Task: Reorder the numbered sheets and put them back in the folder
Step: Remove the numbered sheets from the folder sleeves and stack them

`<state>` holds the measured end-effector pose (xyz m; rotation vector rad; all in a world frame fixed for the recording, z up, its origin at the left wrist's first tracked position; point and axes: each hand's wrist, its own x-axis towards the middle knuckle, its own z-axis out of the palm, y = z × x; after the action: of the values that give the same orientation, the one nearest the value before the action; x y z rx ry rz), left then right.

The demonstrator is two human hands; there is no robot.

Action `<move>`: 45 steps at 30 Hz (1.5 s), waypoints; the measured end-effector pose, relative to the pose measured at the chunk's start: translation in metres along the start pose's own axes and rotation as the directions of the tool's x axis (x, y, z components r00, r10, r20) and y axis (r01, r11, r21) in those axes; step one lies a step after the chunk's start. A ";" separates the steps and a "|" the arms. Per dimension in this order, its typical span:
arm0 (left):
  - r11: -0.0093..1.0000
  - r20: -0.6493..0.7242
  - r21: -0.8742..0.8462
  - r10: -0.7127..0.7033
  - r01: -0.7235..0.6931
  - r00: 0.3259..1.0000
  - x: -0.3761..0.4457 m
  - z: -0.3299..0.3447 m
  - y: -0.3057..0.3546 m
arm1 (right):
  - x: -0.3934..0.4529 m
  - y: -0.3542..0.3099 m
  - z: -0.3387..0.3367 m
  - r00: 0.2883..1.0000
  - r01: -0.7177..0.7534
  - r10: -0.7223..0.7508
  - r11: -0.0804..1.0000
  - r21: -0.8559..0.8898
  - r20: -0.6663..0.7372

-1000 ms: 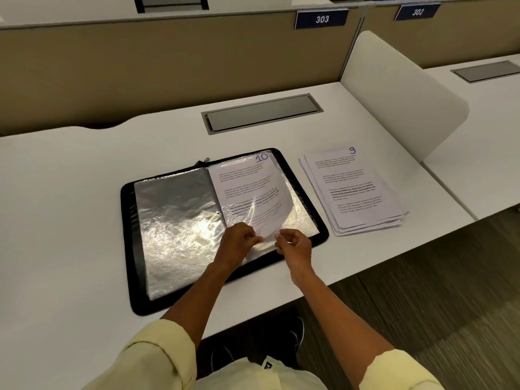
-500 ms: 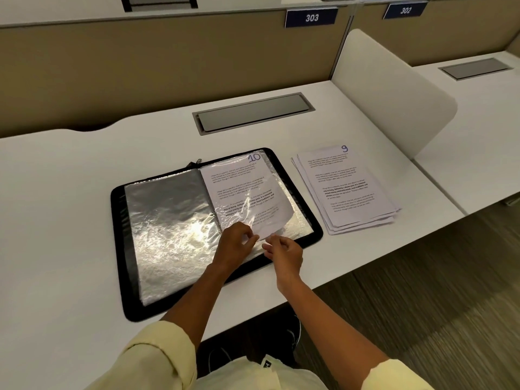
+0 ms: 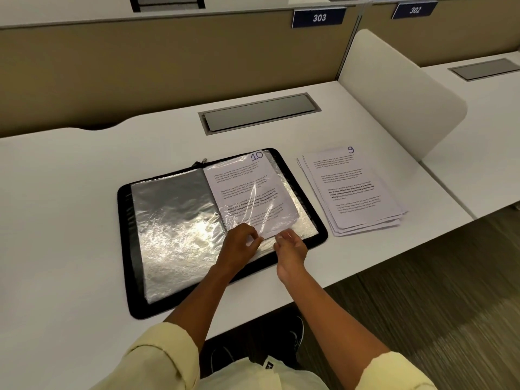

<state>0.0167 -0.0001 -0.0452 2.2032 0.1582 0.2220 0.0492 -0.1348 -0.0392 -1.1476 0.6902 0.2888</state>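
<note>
Sheet 10 [image 3: 247, 192] now sits deeper in the clear sleeve on the right page of the open folder [image 3: 135, 249] on the table [image 3: 70, 192]. Your left hand [image 3: 239, 244] pinches the sleeve's near edge; your right hand [image 3: 289, 246] has let go, fingers relaxed beside it. Nearby, the stack of sheets [image 3: 354, 192] shows 9 on top.

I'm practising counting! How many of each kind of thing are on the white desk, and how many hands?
Folder: 1
Sheet marked 10: 1
Stack of sheets, 9 on top: 1
Hands, left hand and right hand: 2
Total: 5
</note>
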 end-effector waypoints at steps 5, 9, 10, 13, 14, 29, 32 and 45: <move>0.998 0.014 0.007 0.058 -0.058 0.998 -0.003 -0.003 -0.006 | 0.003 -0.005 0.000 1.000 0.011 -0.011 1.000 0.010 0.014; 1.000 0.008 -0.002 0.024 -0.024 1.000 -0.008 -0.006 -0.007 | 0.004 -0.006 0.001 0.999 0.032 -0.032 0.999 -0.037 0.010; 1.000 0.001 0.001 0.016 -0.016 1.000 -0.010 -0.006 -0.008 | 0.004 -0.006 0.002 0.999 0.039 -0.038 0.998 -0.053 0.014; 1.000 -0.018 0.026 -0.005 0.006 1.000 -0.013 -0.009 -0.013 | 0.003 -0.006 0.004 0.999 0.033 -0.032 0.996 -0.084 0.023; 0.999 -0.018 0.037 -0.009 0.010 1.000 -0.014 -0.010 -0.015 | 0.002 -0.006 0.005 0.999 0.033 -0.031 0.995 -0.092 0.021; 0.988 0.156 0.141 -0.079 0.057 0.985 -0.007 -0.014 -0.032 | -0.012 0.001 0.025 0.981 0.147 -0.168 0.972 -0.183 -0.102; 0.989 0.183 0.132 -0.085 0.061 0.979 -0.005 -0.018 -0.036 | -0.010 -0.001 0.027 0.983 0.131 -0.149 0.979 -0.154 -0.106; 0.993 0.207 0.094 -0.089 0.071 0.974 -0.001 -0.022 -0.041 | 0.009 -0.018 0.018 0.976 0.147 -0.164 0.982 -0.122 -0.144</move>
<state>0.0098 0.0416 -0.0654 2.2836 0.1406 -0.0660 0.0718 -0.1267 -0.0273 -1.3331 0.7217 0.1071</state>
